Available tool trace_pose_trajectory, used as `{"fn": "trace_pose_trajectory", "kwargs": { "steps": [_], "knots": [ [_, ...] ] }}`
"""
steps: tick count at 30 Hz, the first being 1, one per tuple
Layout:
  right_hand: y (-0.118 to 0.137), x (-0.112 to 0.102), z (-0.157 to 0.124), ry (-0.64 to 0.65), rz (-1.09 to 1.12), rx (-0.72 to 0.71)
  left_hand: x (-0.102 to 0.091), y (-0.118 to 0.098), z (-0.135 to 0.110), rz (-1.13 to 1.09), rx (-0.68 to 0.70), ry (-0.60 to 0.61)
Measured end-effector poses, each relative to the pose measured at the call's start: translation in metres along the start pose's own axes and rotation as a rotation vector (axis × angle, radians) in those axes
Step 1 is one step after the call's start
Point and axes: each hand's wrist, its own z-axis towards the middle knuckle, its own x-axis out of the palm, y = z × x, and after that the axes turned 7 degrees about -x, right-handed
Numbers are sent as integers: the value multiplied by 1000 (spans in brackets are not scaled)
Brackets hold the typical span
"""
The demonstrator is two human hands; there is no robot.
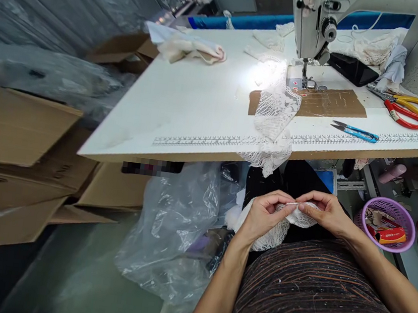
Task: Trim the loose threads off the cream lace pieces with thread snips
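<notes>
Over my lap, my left hand (pixel 266 215) and my right hand (pixel 324 211) pinch the edge of a piece of white lace fabric (pixel 273 238) between thumbs and fingers. The fingertips of both hands nearly meet along that edge, and the rest of the lace drapes over my thighs. Another white lace piece (pixel 275 114) lies on the sewing table (pixel 200 99) and hangs over its front edge. It lies just left of the sewing machine's needle (pixel 305 69) and partly covers a strip of brown cardboard (pixel 329 105).
Blue thread snips (pixel 355 132) and red and yellow handled scissors (pixel 405 107) lie at the table's right, near a black phone (pixel 352 69). A purple basket (pixel 389 204) stands below. Cardboard boxes (pixel 18 128) and clear plastic bags (pixel 174 223) crowd the left.
</notes>
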Motion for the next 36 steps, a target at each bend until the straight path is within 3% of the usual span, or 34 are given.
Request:
{"fn": "trace_pose_trajectory", "kwargs": {
  "steps": [5, 13, 22, 26, 36],
  "knots": [
    [-4, -3, -4, -75, -42, -58, -4, 2, -1, -43, 20, -21],
    [11, -4, -15, -10, 34, -2, -7, -3, -4, -108, -12, -21],
    [7, -2, -17, -173, 1, -67, -8, -9, -5, -154, -48, -31],
    [3, 0, -15, -210, -77, -168, -9, -6, -4, -125, -49, -71],
    [1, -2, -17, -195, -362, -485, -5, 3, -3, 64, 138, -287]
  ]
}}
